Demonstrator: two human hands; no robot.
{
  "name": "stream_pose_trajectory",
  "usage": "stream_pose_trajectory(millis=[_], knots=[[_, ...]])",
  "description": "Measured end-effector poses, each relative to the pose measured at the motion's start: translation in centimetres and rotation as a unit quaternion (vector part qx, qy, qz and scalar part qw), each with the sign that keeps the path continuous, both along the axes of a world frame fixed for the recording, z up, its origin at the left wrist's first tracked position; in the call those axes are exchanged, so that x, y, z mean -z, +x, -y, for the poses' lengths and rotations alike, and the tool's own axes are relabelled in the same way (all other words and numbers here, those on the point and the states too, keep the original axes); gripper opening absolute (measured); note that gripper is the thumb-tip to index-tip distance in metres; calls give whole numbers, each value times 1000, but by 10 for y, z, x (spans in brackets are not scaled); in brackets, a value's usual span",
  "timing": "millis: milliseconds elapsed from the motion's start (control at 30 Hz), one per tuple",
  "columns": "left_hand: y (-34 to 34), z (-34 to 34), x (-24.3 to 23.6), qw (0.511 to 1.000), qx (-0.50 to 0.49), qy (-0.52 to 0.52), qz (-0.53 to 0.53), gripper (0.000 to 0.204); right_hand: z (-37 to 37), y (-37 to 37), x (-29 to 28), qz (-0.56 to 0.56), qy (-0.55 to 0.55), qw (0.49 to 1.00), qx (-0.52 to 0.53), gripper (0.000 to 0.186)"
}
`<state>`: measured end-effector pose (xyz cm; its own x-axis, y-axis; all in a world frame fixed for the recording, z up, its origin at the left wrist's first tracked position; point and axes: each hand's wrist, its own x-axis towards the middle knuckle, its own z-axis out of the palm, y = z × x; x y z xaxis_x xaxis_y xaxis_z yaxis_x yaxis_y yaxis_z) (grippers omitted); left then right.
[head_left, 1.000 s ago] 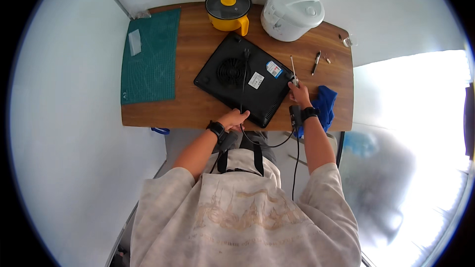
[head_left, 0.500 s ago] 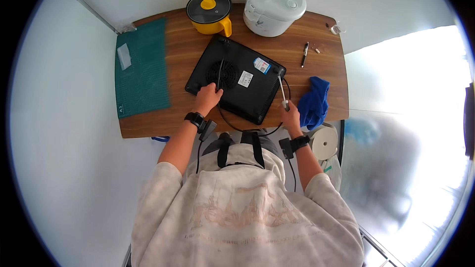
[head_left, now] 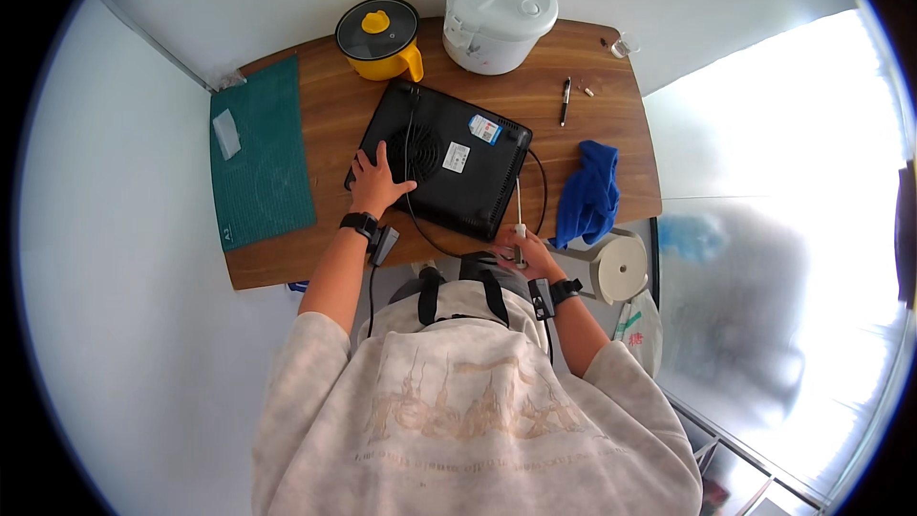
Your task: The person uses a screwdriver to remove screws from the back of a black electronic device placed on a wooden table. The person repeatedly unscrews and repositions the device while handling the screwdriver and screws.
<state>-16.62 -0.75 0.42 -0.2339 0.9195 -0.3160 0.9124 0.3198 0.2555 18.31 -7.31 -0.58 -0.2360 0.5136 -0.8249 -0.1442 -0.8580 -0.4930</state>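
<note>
A black induction cooker (head_left: 468, 186) lies bottom side up on the wooden table, showing its round fan grille and two stickers. My left hand (head_left: 376, 182) rests with fingers spread on its left part, beside the grille. Its black power cord (head_left: 408, 139) runs over the underside and loops past the near and right edges. My right hand (head_left: 523, 253) is closed around the handle of a screwdriver (head_left: 519, 201) near the table's front edge. The shaft points away from me, along the cooker's right edge; whether its tip touches the cooker I cannot tell.
Behind the cooker stand a yellow pot (head_left: 379, 65) with a dark lid and a white rice cooker (head_left: 497, 24). On the left is a green cutting mat (head_left: 263, 182). To the right are a blue cloth (head_left: 589, 193), a pen (head_left: 565, 102) and a small clear cup (head_left: 625, 45).
My right hand has drawn the screwdriver toward me, away from the cooker's right corner. My left hand has moved left and spread out; the cord it was at now lies loose across the grille.
</note>
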Motion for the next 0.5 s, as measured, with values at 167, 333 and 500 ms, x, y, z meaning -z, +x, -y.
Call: stream_pose_trajectory(millis=[167, 333, 500], knots=[[-5, 3, 12, 1000, 16, 13, 3, 117, -8, -6, -11, -33, 11, 999, 3, 27], [13, 23, 2, 1000, -9, -20, -12, 116, -9, 4, -7, -20, 54, 997, 44, 29], [19, 39, -12, 998, -14, -46, -26, 112, -24, 15, 2, -46, 107, 992, 39, 34]])
